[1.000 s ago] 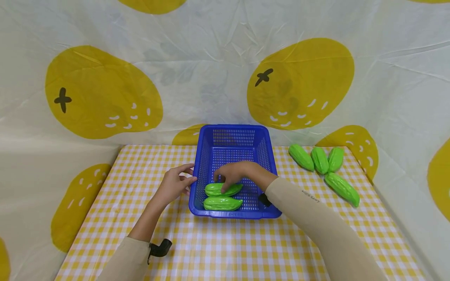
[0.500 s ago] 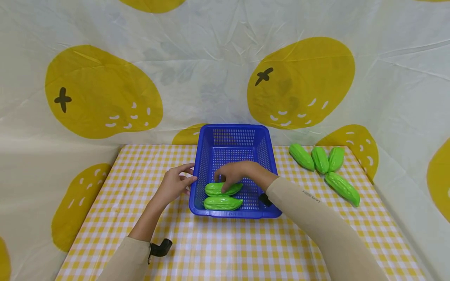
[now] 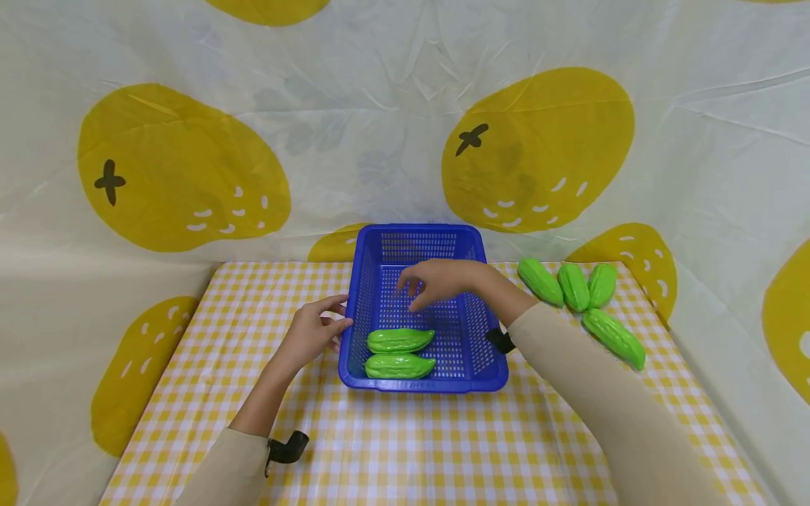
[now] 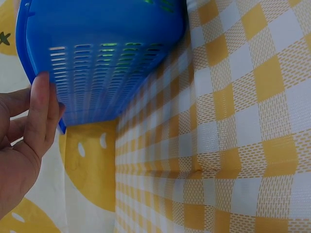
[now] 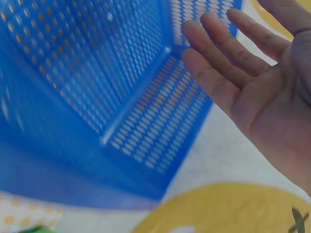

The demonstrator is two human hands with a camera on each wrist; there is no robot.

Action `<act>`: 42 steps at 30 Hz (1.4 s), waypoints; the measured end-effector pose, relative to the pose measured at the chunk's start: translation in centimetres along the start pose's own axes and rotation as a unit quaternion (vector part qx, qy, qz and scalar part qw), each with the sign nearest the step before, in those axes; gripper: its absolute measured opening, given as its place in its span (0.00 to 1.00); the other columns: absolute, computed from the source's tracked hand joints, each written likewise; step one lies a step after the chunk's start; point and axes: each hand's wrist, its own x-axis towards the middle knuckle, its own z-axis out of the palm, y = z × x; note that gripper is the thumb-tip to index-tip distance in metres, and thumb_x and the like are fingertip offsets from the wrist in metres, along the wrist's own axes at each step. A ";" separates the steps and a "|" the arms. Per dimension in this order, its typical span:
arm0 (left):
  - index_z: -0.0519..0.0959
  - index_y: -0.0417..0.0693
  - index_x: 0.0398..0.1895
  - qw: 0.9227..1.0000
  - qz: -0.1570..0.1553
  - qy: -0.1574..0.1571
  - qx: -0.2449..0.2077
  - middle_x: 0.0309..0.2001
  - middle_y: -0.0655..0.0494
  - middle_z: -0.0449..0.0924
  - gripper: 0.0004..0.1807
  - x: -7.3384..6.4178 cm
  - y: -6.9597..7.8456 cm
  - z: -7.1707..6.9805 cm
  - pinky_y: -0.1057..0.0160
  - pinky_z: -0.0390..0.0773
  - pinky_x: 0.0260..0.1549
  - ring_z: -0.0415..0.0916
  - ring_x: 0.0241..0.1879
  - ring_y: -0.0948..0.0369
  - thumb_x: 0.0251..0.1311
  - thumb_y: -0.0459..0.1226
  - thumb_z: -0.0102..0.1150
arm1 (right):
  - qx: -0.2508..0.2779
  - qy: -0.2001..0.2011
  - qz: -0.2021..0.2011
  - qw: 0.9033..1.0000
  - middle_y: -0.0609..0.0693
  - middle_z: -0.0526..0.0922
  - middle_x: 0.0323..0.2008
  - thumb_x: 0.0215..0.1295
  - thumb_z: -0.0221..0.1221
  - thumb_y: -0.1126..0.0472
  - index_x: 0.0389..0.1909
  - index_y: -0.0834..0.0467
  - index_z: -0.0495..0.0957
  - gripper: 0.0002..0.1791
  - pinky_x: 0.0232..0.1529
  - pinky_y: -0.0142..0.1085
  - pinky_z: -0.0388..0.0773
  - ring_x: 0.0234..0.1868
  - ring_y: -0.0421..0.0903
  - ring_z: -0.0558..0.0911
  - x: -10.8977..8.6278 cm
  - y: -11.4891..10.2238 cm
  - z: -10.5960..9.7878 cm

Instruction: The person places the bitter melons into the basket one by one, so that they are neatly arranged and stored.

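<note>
A blue plastic basket [image 3: 424,386] stands on the table, with two green bitter melons lying side by side at its near left: one nearer the front [image 3: 400,366], the other just behind it [image 3: 400,341]. My left hand [image 3: 311,329] is at the basket's left rim, its fingertips touching the edge. In the left wrist view, the fingers [image 4: 40,104] lie fairly straight against the rim. Over the middle of the basket hovers my right hand [image 3: 439,280], fingers loosely bent and holding nothing. The right wrist view shows its fingers [image 5: 233,53] spread apart above the basket.
Several more bitter melons lie at the back right of the table, one of them [image 3: 612,337] nearer the front than the others. A yellow-checked cloth [image 3: 304,422] covers the table. Behind it hangs a pale curtain [image 3: 380,105] with large yellow fruit prints.
My right hand has let go of the rear bitter melon in the basket, lifting up and away toward the back right. My left hand has stayed at the rim.
</note>
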 end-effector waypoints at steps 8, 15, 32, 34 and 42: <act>0.72 0.39 0.72 1.000 -0.001 -0.001 0.002 0.54 0.37 0.77 0.29 -0.2 -0.2 -0.1 0.55 0.91 0.23 0.84 0.28 0.59 0.68 0.28 0.64 | 0.045 0.072 0.016 0.996 0.50 0.82 0.57 0.71 0.66 0.51 0.69 0.50 0.73 0.28 0.60 0.44 0.85 0.60 0.51 0.83 -4.3 1.3 -1.7; 0.72 0.39 0.72 1.000 0.001 -0.002 0.002 0.54 0.37 0.77 0.29 -0.2 -0.3 -0.1 0.55 0.91 0.23 0.84 0.29 0.59 0.69 0.28 0.63 | 0.090 0.156 0.024 0.983 0.53 0.80 0.61 0.73 0.65 0.52 0.72 0.51 0.69 0.30 0.62 0.47 0.85 0.60 0.52 0.83 -8.7 4.2 -1.3; 0.72 0.39 0.72 1.000 0.002 -0.001 0.004 0.54 0.36 0.78 0.29 -0.1 -0.3 -0.2 0.54 0.91 0.24 0.85 0.29 0.59 0.69 0.29 0.63 | 0.145 0.319 0.098 0.932 0.61 0.69 0.71 0.77 0.60 0.56 0.78 0.57 0.61 0.34 0.49 0.16 0.78 0.65 0.50 0.78 -19.6 12.2 2.9; 0.72 0.39 0.72 1.000 0.002 -0.002 0.007 0.54 0.36 0.78 0.28 -0.1 -0.2 -0.1 0.55 0.91 0.24 0.85 0.29 0.59 0.69 0.29 0.63 | 0.138 0.328 0.103 0.929 0.63 0.68 0.71 0.77 0.60 0.56 0.77 0.59 0.61 0.34 0.47 0.16 0.79 0.60 0.35 0.78 -20.9 13.1 3.5; 0.72 0.40 0.72 1.000 -0.003 -0.002 0.007 0.54 0.37 0.78 0.29 0.0 -0.2 0.0 0.54 0.91 0.24 0.85 0.29 0.59 0.69 0.29 0.64 | 0.119 0.335 0.159 0.921 0.66 0.67 0.70 0.77 0.59 0.54 0.75 0.63 0.62 0.32 0.44 0.13 0.75 0.54 0.22 0.69 -24.9 16.3 5.6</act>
